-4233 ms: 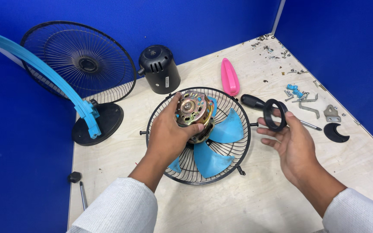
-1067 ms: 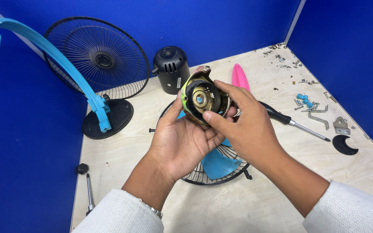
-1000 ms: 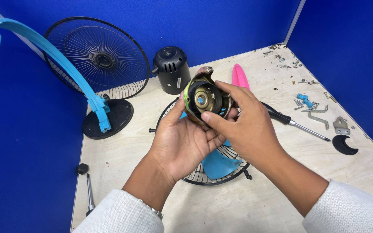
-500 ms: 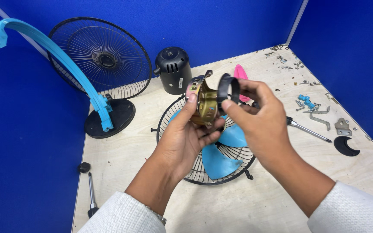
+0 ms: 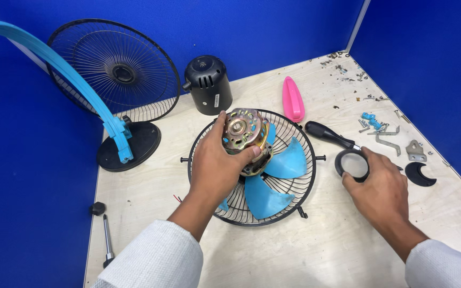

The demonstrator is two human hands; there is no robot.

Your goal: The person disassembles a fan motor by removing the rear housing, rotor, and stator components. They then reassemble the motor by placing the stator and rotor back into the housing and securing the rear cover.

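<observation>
Your left hand (image 5: 217,165) is wrapped around the fan motor (image 5: 245,140), thumb and fingers clamped on its brass-coloured body, holding it just above the wire fan guard (image 5: 204,160) that lies flat on the pale wooden table (image 5: 321,250). The motor's round end plate faces up toward you. Under it, inside the guard, sit the light blue fan blades (image 5: 286,162), one pointing right, one pointing down toward you.

Over on the right, your right hand (image 5: 382,186) is down at the table with its fingertips pinched on a black ring (image 5: 352,164), thumb on the near edge, fingers on the far side. Whether the ring is resting on the table or lifted just off it, that is hard to call from this angle. The ring lies right at the tip end of a black-handled screwdriver (image 5: 329,135), whose handle points up and left toward the guard.

Beyond the guard stands the black motor housing (image 5: 207,85), upright, and to its right a pink cover (image 5: 293,98) lies lengthwise. At the back left the second black wire guard (image 5: 114,66) stands on edge against the blue wall, with the round black base (image 5: 132,146) and its curved light blue arm (image 5: 65,66) in front of it. Far right: loose screws and metal brackets (image 5: 388,133) and a black crescent piece (image 5: 420,174).
</observation>
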